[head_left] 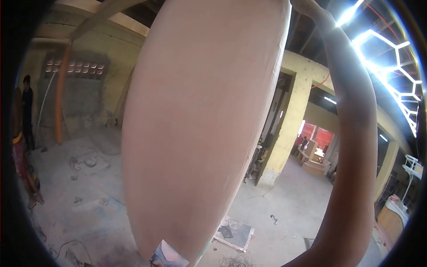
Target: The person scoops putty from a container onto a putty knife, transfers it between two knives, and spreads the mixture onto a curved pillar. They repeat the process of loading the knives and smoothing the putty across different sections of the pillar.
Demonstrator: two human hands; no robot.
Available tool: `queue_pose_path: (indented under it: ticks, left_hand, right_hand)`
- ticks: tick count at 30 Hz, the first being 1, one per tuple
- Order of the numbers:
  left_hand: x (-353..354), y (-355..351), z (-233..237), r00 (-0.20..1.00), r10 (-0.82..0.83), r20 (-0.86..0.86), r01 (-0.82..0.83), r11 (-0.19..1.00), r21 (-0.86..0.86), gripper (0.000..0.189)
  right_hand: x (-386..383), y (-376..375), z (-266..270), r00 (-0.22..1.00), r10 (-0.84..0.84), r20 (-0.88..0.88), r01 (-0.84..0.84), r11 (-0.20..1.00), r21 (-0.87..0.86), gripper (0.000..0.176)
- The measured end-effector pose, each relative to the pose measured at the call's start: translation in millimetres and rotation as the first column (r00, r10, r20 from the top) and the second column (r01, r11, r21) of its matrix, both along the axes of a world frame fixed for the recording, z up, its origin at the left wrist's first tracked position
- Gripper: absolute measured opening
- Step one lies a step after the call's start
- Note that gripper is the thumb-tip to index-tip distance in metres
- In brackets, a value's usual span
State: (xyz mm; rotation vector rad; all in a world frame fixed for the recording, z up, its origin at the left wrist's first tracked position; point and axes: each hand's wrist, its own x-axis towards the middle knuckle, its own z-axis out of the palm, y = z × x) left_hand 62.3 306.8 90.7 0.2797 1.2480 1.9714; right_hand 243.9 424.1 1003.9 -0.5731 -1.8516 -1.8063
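Note:
A large, long panel [191, 120] with curved sides and a matte pinkish surface stands upright, slightly tilted, right in front of me. Its top runs out of the picture, and its right edge looks pale and rough. My right arm rises along the right side, and my right hand [306, 6] is at the panel's upper right edge. The top of the picture cuts off its fingers, so their grip cannot be made out. A small sheet with a pointed corner [168, 255] overlaps the panel's lower end. My left hand is out of the picture.
On the dusty floor [284, 200] lie a flat framed board [235, 233], cables and small scraps. Two people [27, 111] are at the far left near an orange post [62, 95]. A yellow pillar [289, 129] and a doorway stand behind; a white-topped counter [396, 211] is at right.

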Motion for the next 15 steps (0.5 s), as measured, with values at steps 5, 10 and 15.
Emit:
queue_pose_path:
  ticks: [5,10,15]
  left_hand:
    - [-5,2,6,0.996,-0.084,0.031,0.084,0.996,0.022,0.031]
    - [-5,11,-25,0.985,-0.090,-0.145,0.102,0.992,0.078,0.040]
    - [-4,3,-24,0.984,-0.126,-0.129,0.132,0.990,0.041,0.043]
  right_hand:
    - [11,9,-22,0.981,-0.042,-0.189,0.042,0.999,-0.004,0.072]
    - [74,46,-32,1.000,0.010,0.023,-0.016,0.963,0.268,0.060]
    - [92,10,-100,0.991,-0.125,-0.042,0.126,0.992,0.020,0.065]
